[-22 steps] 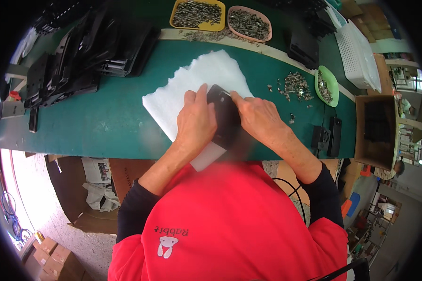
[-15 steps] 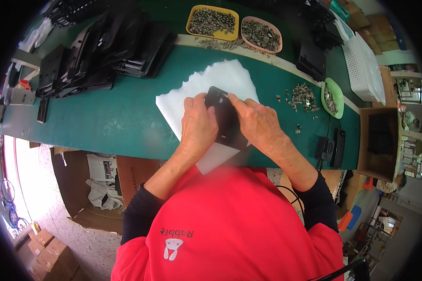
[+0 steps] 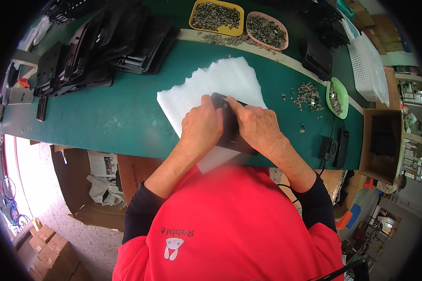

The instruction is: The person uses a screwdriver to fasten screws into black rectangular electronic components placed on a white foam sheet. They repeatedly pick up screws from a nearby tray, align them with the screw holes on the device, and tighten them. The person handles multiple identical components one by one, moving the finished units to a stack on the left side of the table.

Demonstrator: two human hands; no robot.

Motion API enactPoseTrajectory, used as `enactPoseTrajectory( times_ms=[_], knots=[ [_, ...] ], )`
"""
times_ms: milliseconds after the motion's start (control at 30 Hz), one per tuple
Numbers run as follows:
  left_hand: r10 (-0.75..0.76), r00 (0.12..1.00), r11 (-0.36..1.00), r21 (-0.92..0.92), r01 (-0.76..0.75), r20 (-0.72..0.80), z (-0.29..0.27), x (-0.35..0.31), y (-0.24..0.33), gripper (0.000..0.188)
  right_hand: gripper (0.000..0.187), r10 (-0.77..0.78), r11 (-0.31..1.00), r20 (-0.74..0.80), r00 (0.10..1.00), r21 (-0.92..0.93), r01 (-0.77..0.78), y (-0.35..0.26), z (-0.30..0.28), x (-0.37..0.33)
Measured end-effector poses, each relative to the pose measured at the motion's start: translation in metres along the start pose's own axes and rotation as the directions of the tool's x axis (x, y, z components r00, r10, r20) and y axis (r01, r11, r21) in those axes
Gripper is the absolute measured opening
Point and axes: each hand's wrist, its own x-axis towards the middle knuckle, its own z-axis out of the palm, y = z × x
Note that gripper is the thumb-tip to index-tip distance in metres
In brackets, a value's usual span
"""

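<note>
A black flat plastic part (image 3: pixel 230 125) lies on a white foam sheet (image 3: pixel 220 84) on the green table (image 3: pixel 117 117). My left hand (image 3: pixel 201 127) grips the part's left side, fingers curled over it. On the part's right side rests my right hand (image 3: pixel 255 127), its fingertips pressing near the top edge. Most of the part is hidden between the two hands.
Stacks of black plastic parts (image 3: pixel 103 42) fill the table's far left. A yellow tray (image 3: pixel 216 16) and a pink tray (image 3: pixel 267 30) hold small metal pieces; a green bowl (image 3: pixel 340 97) and loose pieces (image 3: pixel 307 96) lie right. A white basket (image 3: pixel 368 70) and cardboard box (image 3: pixel 382 145) stand far right.
The view has shifted slightly. Both hands stay on the black part over the foam sheet, with only small finger adjustments.
</note>
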Motion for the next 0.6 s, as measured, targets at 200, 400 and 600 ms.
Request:
enactPoseTrajectory(
  times_ms=[200,400,600],
  knots=[
    [-0.004,1.000,1.000,0.003,0.004,0.013,0.001,0.002,-0.001,0.026,0.047,0.001,1.000,0.032,0.999,-0.021,0.000,-0.001,-0.001,0.002],
    [0.045,0.999,0.999,0.019,-0.045,0.025,0.000,0.002,-0.001,0.023,0.048,0.012,0.995,0.139,0.990,-0.098,0.002,-0.006,-0.007,0.009],
    [0.038,0.998,0.999,-0.016,-0.038,0.043,0.000,0.004,-0.003,0.024,0.055,-0.023,0.969,0.259,0.966,-0.231,0.085,-0.012,-0.011,0.011]
  ],
)
